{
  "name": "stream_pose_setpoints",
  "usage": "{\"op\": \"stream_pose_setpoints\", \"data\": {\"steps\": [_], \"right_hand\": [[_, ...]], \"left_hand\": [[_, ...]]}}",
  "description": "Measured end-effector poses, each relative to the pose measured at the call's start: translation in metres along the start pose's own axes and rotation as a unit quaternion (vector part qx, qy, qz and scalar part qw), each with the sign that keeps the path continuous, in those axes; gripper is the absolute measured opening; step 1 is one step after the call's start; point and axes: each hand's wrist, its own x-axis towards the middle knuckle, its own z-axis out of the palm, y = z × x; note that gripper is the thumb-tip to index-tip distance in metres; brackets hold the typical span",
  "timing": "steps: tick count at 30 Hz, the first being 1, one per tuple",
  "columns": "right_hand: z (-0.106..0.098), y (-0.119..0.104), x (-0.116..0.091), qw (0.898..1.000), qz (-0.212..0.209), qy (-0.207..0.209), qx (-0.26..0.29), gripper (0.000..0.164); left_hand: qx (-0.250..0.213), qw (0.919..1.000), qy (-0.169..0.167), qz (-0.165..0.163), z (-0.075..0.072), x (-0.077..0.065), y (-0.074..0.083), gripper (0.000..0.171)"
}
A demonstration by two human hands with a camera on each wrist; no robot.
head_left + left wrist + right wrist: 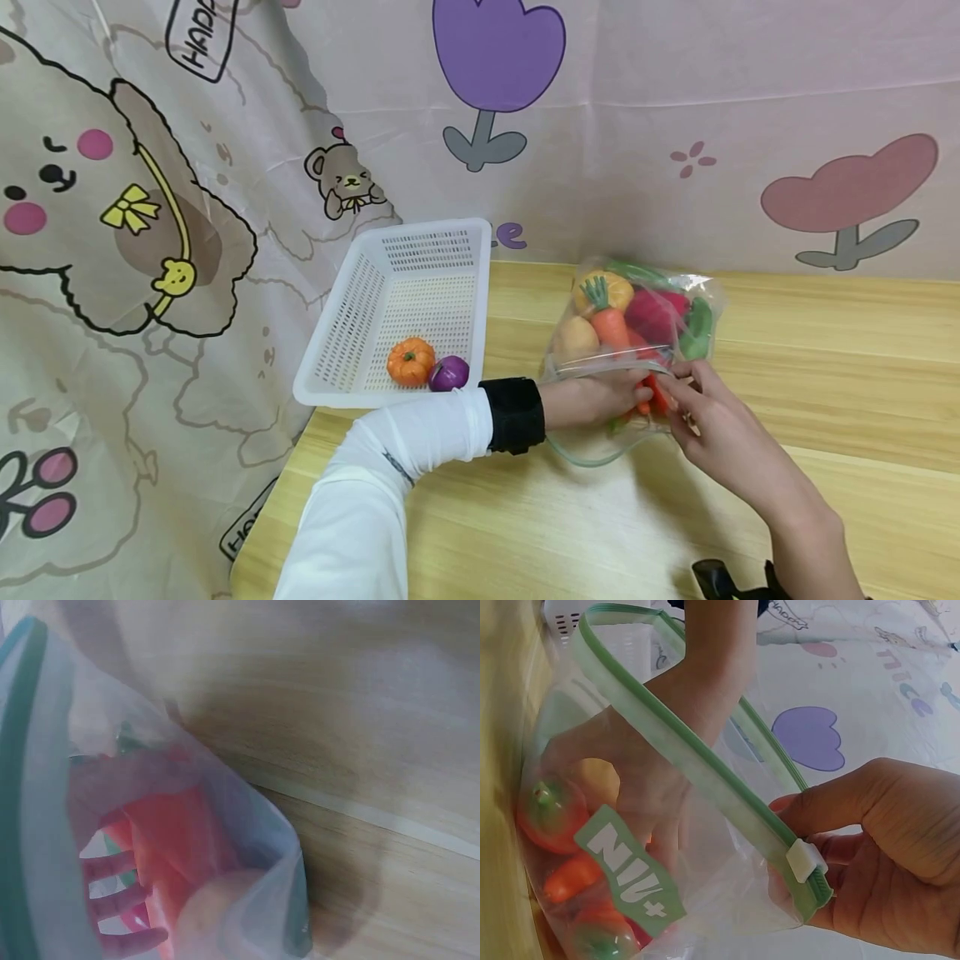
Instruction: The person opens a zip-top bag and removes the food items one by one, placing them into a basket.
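A clear zip bag (607, 461) with a green-edged mouth lies on the table, holding several toy vegetables. Through its plastic show a carrot (611, 327), a yellow-orange pumpkin (617, 289), a potato-like piece (576, 340) and a dark red piece (654, 315). My left hand (596, 398) reaches inside through the mouth. Its spread fingers (116, 904) touch an orange-red piece (184, 832) in the left wrist view. With thumb and fingers, my right hand (723, 429) pinches the bag's corner beside the white slider (808, 860), and the mouth gapes.
Left of the bag stands a white perforated basket (318, 392). Inside it lie an orange toy pumpkin (411, 362) and a purple onion (449, 374). A printed cloth (637, 192) hangs behind the wooden table (840, 367) and along its left side.
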Motion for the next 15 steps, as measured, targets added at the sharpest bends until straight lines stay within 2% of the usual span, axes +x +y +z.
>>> {"op": "stream_pose_setpoints", "data": {"steps": [1, 2, 3, 7, 8, 11, 14, 15], "right_hand": [[0.0003, 0.0002, 0.0002, 1.0, -0.003, 0.001, 0.001, 0.046], [0.0005, 0.0004, 0.0005, 1.0, -0.005, 0.002, 0.002, 0.045], [0.0006, 0.0001, 0.0006, 1.0, -0.006, 0.002, 0.002, 0.044], [0.0005, -0.0003, 0.0007, 1.0, -0.004, -0.001, 0.002, 0.043], [0.0003, -0.0009, 0.0006, 1.0, -0.003, -0.001, 0.001, 0.043], [-0.0004, -0.0022, 0.0004, 1.0, 0.0, -0.003, 0.0, 0.045], [-0.0014, -0.0035, 0.0004, 1.0, 0.004, -0.005, 0.0, 0.044], [-0.0017, -0.004, 0.0004, 1.0, 0.007, -0.007, 0.001, 0.044]], "left_hand": [[0.06, 0.9981, 0.006, 0.014, -0.0001, -0.0002, 0.0004, 0.039], [0.097, 0.9951, 0.01, 0.02, -0.0002, -0.0007, 0.0008, 0.04], [0.147, 0.9885, 0.015, 0.031, -0.0005, -0.0013, 0.0014, 0.043], [0.103, 0.9944, 0.023, 0.001, -0.0004, -0.0031, 0.0033, 0.046], [0.108, 0.9938, 0.026, 0.002, -0.0001, -0.004, 0.0035, 0.048], [0.146, 0.9883, 0.038, 0.021, 0.0006, -0.0043, 0.0032, 0.046], [0.186, 0.9812, 0.032, 0.039, 0.0002, -0.0028, 0.0015, 0.04], [0.232, 0.9712, 0.026, 0.046, -0.0002, -0.0019, 0.0006, 0.037]]}}
